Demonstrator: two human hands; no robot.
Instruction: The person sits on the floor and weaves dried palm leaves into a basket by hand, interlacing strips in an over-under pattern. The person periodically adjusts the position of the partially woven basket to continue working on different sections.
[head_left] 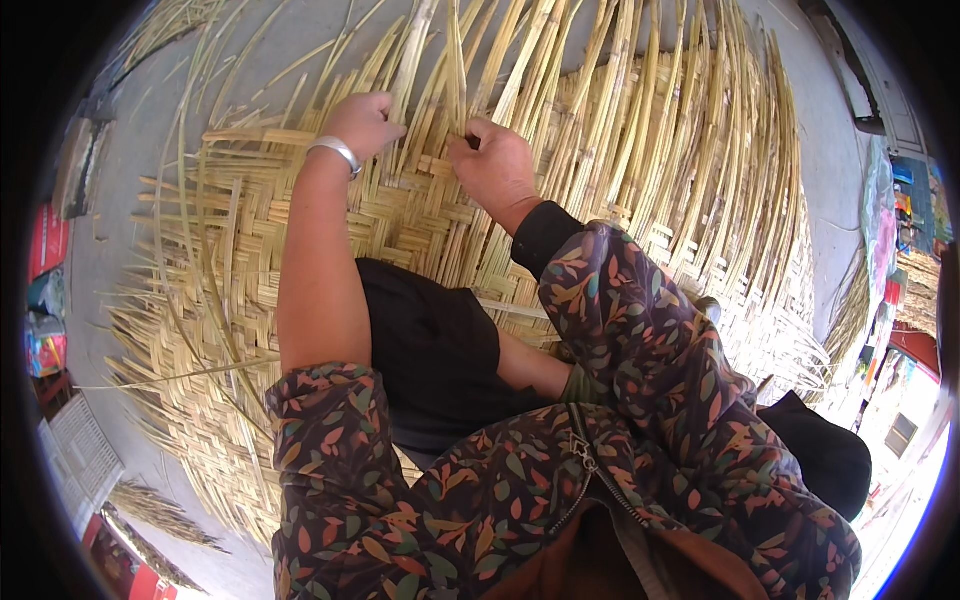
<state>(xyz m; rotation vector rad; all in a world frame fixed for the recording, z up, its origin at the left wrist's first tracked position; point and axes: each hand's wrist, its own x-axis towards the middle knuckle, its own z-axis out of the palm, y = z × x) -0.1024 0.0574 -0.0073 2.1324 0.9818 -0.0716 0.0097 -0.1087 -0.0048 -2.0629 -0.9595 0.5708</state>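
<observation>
A large mat (410,225) of pale yellow split reed or bamboo strips lies on the floor beneath me, woven in a slanting pattern. My left hand (360,125), with a silver bangle at the wrist, is closed at the mat's far working edge, on a wide strip (412,60) that runs up and away. Just to its right, my right hand (497,167) pinches the lower end of another upright strip (456,65) between thumb and curled fingers. The fingertips of both hands are partly hidden. My bent knee in black cloth (425,330) rests over the weave.
Many long loose strips (690,130) fan outward across the far and right side. Ragged ends (150,230) stick out at the left edge. A pale crate (82,455) and a strip bundle (165,515) lie at lower left; another bundle (850,300) is at right.
</observation>
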